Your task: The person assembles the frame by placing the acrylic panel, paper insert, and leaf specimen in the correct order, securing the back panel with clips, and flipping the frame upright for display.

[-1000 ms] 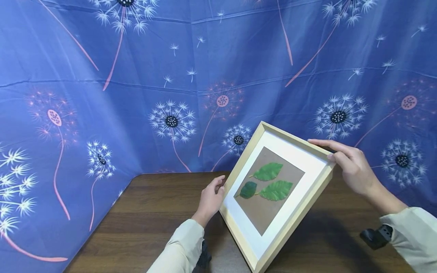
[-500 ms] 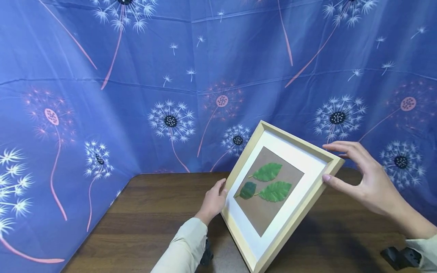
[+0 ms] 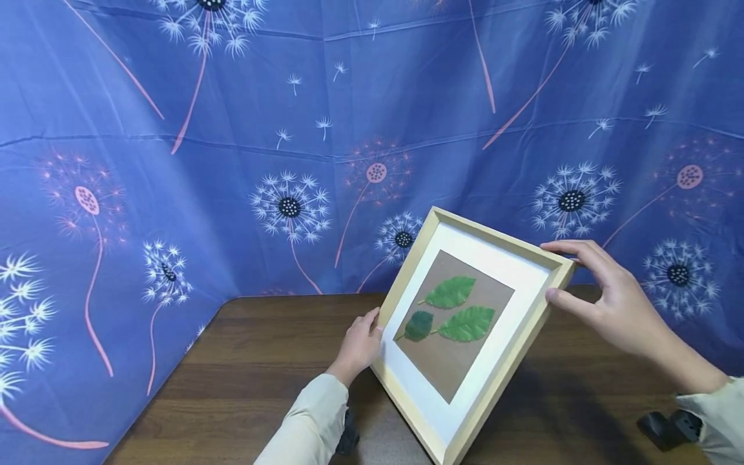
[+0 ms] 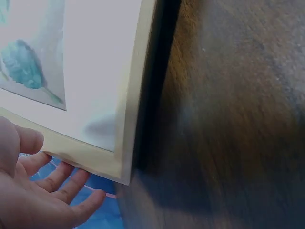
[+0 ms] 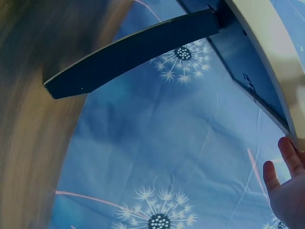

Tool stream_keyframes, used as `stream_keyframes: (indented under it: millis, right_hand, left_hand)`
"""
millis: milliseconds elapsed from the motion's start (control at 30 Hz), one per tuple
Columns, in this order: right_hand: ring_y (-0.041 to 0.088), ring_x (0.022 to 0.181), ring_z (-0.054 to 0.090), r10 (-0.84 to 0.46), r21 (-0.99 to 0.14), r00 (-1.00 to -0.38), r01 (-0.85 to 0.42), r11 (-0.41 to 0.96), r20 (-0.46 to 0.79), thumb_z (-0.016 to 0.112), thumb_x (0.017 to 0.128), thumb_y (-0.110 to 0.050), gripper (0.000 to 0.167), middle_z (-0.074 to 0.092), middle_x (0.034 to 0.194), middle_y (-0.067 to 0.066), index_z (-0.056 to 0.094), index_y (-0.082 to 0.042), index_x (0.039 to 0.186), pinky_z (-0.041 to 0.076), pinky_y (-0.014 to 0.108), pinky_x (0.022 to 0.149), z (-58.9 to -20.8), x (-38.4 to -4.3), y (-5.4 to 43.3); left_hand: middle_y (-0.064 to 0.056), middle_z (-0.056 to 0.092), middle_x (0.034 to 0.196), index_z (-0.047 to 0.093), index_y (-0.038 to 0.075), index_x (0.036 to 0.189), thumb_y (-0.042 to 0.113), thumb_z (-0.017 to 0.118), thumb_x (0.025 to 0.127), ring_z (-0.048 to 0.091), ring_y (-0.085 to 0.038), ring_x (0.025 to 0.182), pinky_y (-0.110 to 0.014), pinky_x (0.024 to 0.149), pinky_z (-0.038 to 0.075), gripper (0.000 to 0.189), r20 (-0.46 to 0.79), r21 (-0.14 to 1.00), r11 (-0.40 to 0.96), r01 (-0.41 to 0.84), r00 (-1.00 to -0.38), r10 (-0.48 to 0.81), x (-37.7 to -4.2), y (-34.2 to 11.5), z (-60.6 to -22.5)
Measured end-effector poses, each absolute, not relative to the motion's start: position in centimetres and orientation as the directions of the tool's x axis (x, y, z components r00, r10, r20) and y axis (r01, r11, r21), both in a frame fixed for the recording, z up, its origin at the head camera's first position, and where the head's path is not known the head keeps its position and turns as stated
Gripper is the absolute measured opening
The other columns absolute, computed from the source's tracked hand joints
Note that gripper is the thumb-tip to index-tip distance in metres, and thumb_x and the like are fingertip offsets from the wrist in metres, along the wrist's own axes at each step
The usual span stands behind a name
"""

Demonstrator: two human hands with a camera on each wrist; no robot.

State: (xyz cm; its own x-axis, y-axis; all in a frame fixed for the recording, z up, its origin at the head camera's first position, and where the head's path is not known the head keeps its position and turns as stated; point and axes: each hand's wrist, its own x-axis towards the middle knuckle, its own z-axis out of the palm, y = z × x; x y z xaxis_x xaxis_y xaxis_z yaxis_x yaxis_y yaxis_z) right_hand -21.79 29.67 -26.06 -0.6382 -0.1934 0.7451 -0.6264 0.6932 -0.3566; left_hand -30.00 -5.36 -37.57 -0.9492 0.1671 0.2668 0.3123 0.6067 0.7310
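A light wooden picture frame [image 3: 498, 381] stands tilted on the table, its front facing me. Inside its white mat are three green leaves [image 3: 467, 323] on a brown backing. My left hand [image 3: 358, 345] grips the frame's left edge; in the left wrist view the thumb is in front and the fingers reach behind the edge. My right hand [image 3: 610, 297] holds the upper right corner between thumb and fingers. Behind the frame, the right wrist view shows a dark stand leg [image 5: 131, 55] swung out from the back panel [image 5: 248, 62], its far end at the tabletop.
The dark brown wooden table [image 3: 250, 387] runs back to a blue curtain [image 3: 232, 161] printed with dandelions. A black wrist device [image 3: 668, 429] sits by the right sleeve [image 3: 717, 413]. Small metal clips [image 5: 249, 82] show on the frame's back.
My right hand first slid right and down round the corner, its thumb leaving the front face for the side. Since then the frame's top has shifted slightly left, with both hands following.
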Motion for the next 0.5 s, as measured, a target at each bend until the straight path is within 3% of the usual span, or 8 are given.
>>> stream_keyframes:
  millis: [100, 200, 333, 433, 500]
  right_hand:
    - [-0.009, 0.120, 0.039, -0.201, -0.354, -0.644, -0.623, 0.698, 0.738, 0.076, 0.085, -0.001, 0.064, 0.046, 0.135, -0.025, 0.056, -0.017, 0.144, 0.025, 0.012, 0.097, -26.0, -22.7, 30.0]
    - [-0.010, 0.122, 0.038, -0.189, -0.378, -0.669, -0.605, 0.701, 0.719, 0.075, 0.087, -0.003, 0.063, 0.044, 0.135, -0.027, 0.055, -0.019, 0.145, 0.030, 0.034, 0.108, -25.9, -23.4, 30.3]
    - [-0.010, 0.119, 0.039, -0.160, -0.433, -0.710, -0.574, 0.696, 0.685, 0.073, 0.089, -0.005, 0.062, 0.046, 0.131, -0.024, 0.054, -0.021, 0.147, 0.029, 0.065, 0.101, -25.8, -24.0, 30.5]
    - [-0.006, 0.117, 0.041, -0.140, -0.461, -0.730, -0.555, 0.692, 0.669, 0.070, 0.089, -0.004, 0.062, 0.048, 0.128, -0.022, 0.054, -0.020, 0.147, 0.030, 0.066, 0.098, -25.8, -24.4, 30.6]
    - [0.006, 0.121, 0.044, -0.133, -0.472, -0.739, -0.546, 0.691, 0.660, 0.068, 0.089, -0.003, 0.063, 0.048, 0.128, -0.020, 0.054, -0.019, 0.147, 0.031, 0.067, 0.098, -25.8, -24.7, 30.6]
  left_hand:
    - [-0.031, 0.057, 0.127, 0.047, -0.008, 0.146, 0.006, 0.049, 0.103, 0.054, -0.049, 0.123, -0.058, 0.105, 0.043, 0.046, 0.269, 0.719, 0.618, 0.318, -0.947, 0.175, -29.7, -5.6, -37.4]
    - [-0.032, 0.058, 0.125, 0.048, -0.009, 0.145, 0.007, 0.050, 0.102, 0.056, -0.049, 0.120, -0.058, 0.103, 0.045, 0.046, 0.270, 0.706, 0.631, 0.322, -0.946, 0.181, -29.3, -5.9, -37.2]
    - [-0.029, 0.059, 0.121, 0.049, -0.010, 0.144, 0.007, 0.052, 0.101, 0.057, -0.047, 0.118, -0.058, 0.101, 0.046, 0.046, 0.259, 0.688, 0.652, 0.319, -0.947, 0.190, -29.0, -6.2, -37.2]
    - [-0.028, 0.060, 0.120, 0.050, -0.011, 0.141, 0.008, 0.053, 0.101, 0.058, -0.046, 0.117, -0.058, 0.101, 0.046, 0.044, 0.255, 0.670, 0.669, 0.322, -0.946, 0.200, -28.7, -6.5, -37.2]
    - [-0.028, 0.060, 0.120, 0.051, -0.012, 0.139, 0.009, 0.053, 0.101, 0.058, -0.046, 0.116, -0.058, 0.100, 0.047, 0.044, 0.255, 0.660, 0.676, 0.329, -0.944, 0.210, -28.5, -6.6, -37.1]
